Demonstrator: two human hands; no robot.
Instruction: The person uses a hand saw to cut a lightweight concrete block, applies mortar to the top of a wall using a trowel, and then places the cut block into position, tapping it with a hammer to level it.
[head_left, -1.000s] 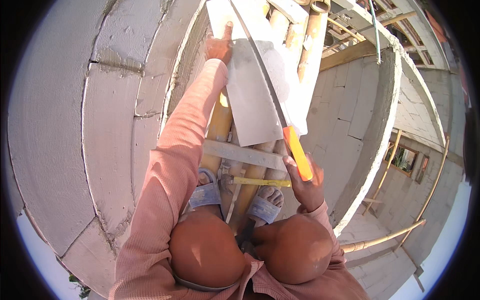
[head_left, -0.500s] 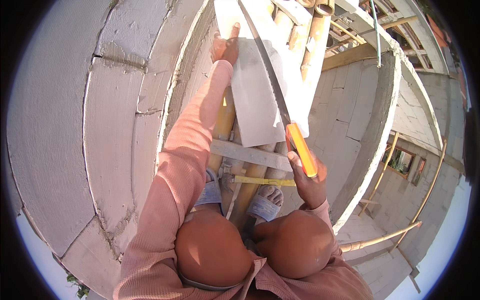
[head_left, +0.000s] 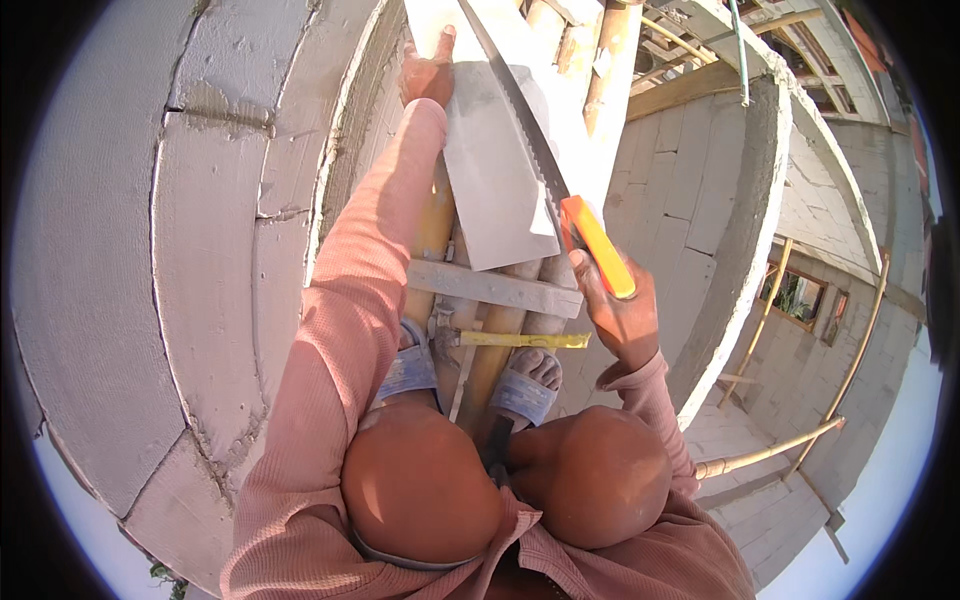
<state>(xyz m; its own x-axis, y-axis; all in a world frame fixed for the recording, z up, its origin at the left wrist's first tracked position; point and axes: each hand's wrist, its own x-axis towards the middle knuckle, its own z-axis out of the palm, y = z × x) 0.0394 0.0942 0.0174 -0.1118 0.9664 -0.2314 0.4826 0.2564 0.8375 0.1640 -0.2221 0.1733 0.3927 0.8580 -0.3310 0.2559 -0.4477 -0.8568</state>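
My left hand (head_left: 428,68) grips the left edge of a pale grey-white board or block (head_left: 498,215), thumb up and fingers curled at its side. My right hand (head_left: 625,320) is closed on the orange-and-yellow handle (head_left: 598,247) of a saw. Its long toothed blade (head_left: 513,108) runs lengthwise over the pale piece, whose upper part is washed out by sunlight. Under it are bamboo poles (head_left: 433,230) and a wooden crosspiece (head_left: 485,290). My sandalled feet rest among the poles, below my bent knees.
A block wall (head_left: 220,300) rises close on my left. To my right a curved, rough-edged wall (head_left: 740,240) borders a lower space with bamboo scaffolding (head_left: 860,360) and a window opening (head_left: 795,295). A yellow bar (head_left: 520,340) lies across the poles near my feet.
My right hand and the saw handle have moved forward, away from me, along the pale piece. My left hand still grips the edge. The whole view has shifted slightly.
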